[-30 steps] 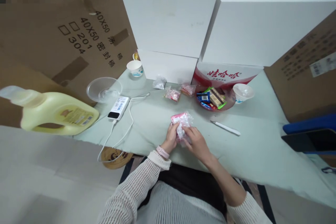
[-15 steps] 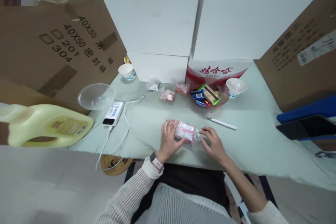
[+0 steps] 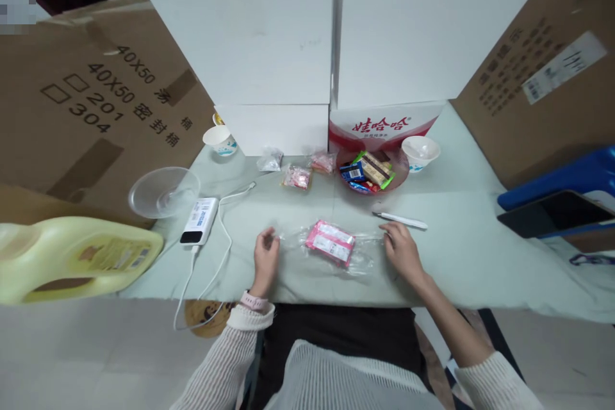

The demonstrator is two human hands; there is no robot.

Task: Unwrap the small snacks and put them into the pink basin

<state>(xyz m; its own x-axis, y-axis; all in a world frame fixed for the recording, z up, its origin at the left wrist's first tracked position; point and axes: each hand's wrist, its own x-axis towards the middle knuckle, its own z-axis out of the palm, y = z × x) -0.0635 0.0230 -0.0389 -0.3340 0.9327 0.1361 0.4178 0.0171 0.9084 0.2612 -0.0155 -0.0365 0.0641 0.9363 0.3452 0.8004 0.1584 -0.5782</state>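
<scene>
A pink-and-white packet lies near the table's front edge, in or on a clear plastic bag; I cannot tell which. My left hand pinches the left end of the bag. At the opposite end, my right hand is closed on the bag's edge, so the film spans the space between both hands. Just beyond the right fingers rests a white slim cutter knife. Farther back sit several small wrapped bundles, one of them a pink clear-bagged bundle.
A bowl of wrapped snacks and a paper cup stand back right. On the left are a power bank with a white cable, a clear plastic lid or bowl and a yellow jug. White boxes wall off the back.
My hands have drawn apart, the left one moving left off the packet. The plastic bag is now spread out between them, with the packet lying flat in the middle.
</scene>
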